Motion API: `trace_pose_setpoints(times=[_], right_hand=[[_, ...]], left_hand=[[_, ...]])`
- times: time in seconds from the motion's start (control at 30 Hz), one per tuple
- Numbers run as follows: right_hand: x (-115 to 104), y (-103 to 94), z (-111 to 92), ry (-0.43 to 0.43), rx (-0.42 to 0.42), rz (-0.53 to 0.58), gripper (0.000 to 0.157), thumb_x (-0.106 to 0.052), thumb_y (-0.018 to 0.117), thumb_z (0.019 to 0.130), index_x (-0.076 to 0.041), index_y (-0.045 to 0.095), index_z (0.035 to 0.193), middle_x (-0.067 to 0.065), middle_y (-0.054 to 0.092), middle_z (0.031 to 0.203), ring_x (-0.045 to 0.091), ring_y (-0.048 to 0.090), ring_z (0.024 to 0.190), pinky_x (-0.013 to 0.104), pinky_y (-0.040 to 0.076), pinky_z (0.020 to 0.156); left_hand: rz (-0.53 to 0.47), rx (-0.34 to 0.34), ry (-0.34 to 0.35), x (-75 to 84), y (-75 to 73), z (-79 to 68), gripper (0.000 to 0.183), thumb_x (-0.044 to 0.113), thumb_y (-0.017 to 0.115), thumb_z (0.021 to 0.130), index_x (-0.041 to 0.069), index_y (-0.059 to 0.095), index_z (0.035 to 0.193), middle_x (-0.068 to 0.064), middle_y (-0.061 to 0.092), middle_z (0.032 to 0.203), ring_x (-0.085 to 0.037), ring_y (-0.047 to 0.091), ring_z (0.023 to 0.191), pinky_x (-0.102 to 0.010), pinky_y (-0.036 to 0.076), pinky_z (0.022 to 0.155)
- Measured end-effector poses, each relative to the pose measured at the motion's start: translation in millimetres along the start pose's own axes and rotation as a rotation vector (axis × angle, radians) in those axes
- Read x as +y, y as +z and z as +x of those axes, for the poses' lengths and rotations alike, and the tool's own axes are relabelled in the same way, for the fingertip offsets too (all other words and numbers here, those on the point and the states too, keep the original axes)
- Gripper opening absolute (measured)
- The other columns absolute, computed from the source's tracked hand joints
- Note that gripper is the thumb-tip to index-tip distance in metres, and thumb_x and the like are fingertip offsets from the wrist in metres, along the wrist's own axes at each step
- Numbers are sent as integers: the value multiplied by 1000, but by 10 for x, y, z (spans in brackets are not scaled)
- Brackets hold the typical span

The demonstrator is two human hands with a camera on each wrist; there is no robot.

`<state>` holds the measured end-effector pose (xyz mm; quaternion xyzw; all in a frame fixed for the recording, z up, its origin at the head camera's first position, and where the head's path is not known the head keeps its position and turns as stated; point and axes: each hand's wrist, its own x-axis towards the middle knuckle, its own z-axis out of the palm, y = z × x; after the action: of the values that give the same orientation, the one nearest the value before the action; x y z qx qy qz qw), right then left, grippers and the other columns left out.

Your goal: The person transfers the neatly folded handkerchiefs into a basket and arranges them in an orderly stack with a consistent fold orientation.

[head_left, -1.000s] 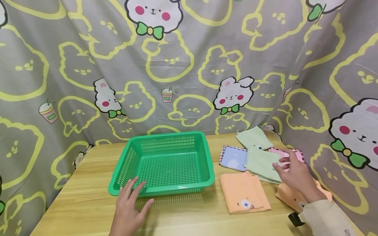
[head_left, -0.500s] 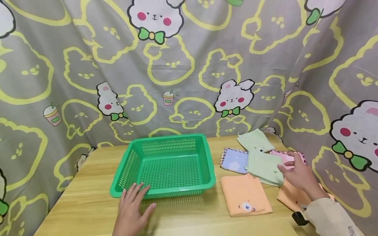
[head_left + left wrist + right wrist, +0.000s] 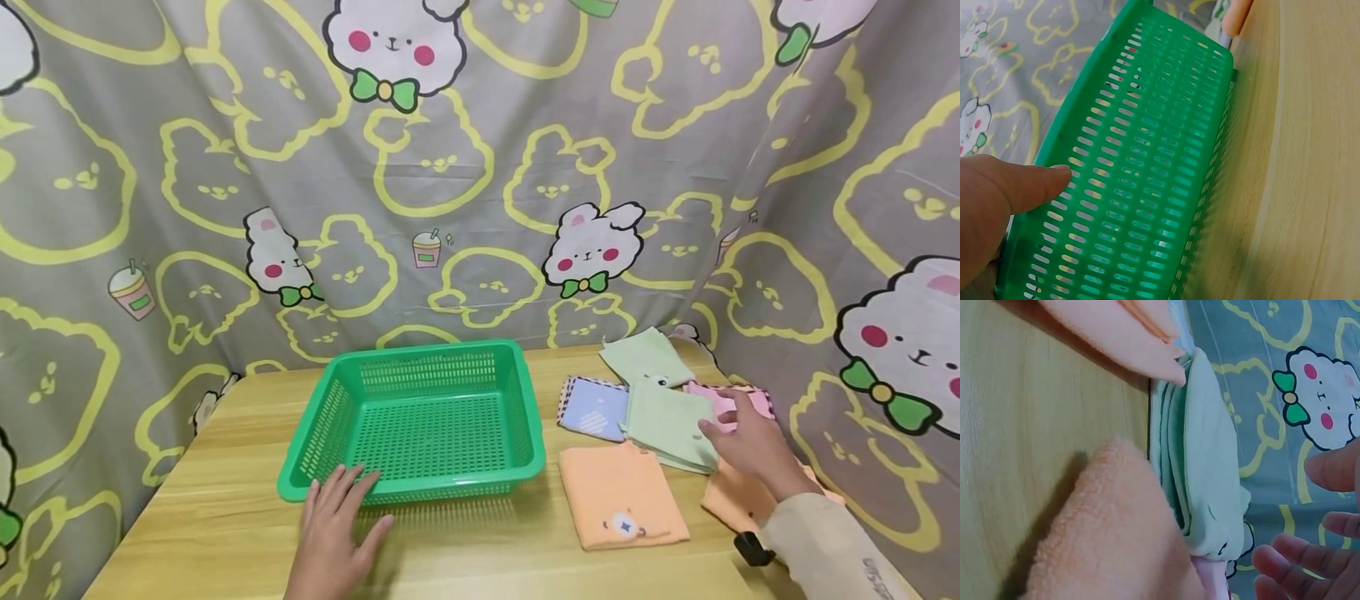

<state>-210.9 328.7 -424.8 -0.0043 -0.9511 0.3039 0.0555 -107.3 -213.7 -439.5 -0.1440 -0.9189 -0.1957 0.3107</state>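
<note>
My left hand (image 3: 330, 532) is at the near left corner of a green plastic basket (image 3: 536, 454), its fingers extended over the rim. In the left wrist view the thumb (image 3: 1041, 186) lies in front of the slotted basket wall (image 3: 1141, 169). My right hand (image 3: 753, 446) hovers above the folded towels with loosely bent fingers, holding nothing. Nearest to it are a pink towel (image 3: 723, 402) with a checked edge, partly hidden by the fingers, and a light green towel (image 3: 671, 421). In the right wrist view the fingers (image 3: 1291, 553) stand apart from the folded green towel (image 3: 1210, 462).
A blue towel (image 3: 595, 408) and another green towel (image 3: 647, 357) lie farther back. Two orange towels, one in front (image 3: 621, 496) and one under the right forearm (image 3: 738, 496), lie nearer. A patterned curtain (image 3: 480, 208) surrounds the wooden table (image 3: 217, 467).
The view shifted slightly. My left fingers have come closer together at the basket rim. The right hand stays over the towels, with nearly the same pose.
</note>
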Motion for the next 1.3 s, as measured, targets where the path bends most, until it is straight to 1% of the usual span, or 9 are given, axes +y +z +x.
trace_pose_setpoints(times=[0.3, 0.43, 0.57, 0.73, 1.0, 1.3], right_hand=[[19, -2, 56, 24, -36, -17, 77, -43, 56, 96, 8, 23, 144, 35, 51, 120, 53, 54, 101, 58, 45, 75], [32, 12, 85, 40, -55, -21, 78, -44, 56, 95, 8, 23, 143, 35, 50, 120, 53, 53, 102, 59, 45, 75], [57, 35, 111, 44, -66, -36, 78, -43, 57, 95, 9, 24, 142, 36, 50, 120, 53, 53, 101, 60, 44, 76], [80, 71, 148, 37, -84, -51, 75, -41, 56, 95, 10, 25, 140, 38, 50, 118, 54, 53, 101, 61, 44, 77], [121, 61, 176, 78, -126, -56, 77, -42, 57, 94, 13, 25, 138, 34, 52, 111, 49, 53, 99, 61, 43, 79], [182, 85, 164, 73, -136, -56, 71, -42, 57, 94, 13, 33, 132, 34, 53, 110, 46, 55, 96, 55, 45, 76]], left_hand=[[-7, -12, -12, 3, 1, 3, 57, 19, 84, 72, 5, 62, 123, -21, 57, 128, -44, 43, 123, -62, 17, 107], [-6, -10, -13, -2, -1, -8, 57, 19, 84, 72, 5, 62, 123, -21, 57, 127, -43, 43, 123, -64, 19, 105], [-5, -5, -9, -7, 2, -17, 56, 20, 84, 72, 6, 62, 122, -21, 58, 126, -43, 44, 122, -65, 21, 103], [-15, -5, -14, -25, 3, -38, 56, 20, 84, 73, 6, 62, 122, -20, 58, 126, -43, 44, 122, -66, 21, 102], [-7, -3, -11, -47, 20, -31, 57, 20, 84, 72, 6, 62, 122, -19, 58, 125, -43, 45, 121, -65, 20, 104], [-15, -17, -12, -37, 22, -9, 57, 20, 84, 72, 6, 62, 123, -20, 57, 126, -43, 44, 122, -65, 19, 105]])
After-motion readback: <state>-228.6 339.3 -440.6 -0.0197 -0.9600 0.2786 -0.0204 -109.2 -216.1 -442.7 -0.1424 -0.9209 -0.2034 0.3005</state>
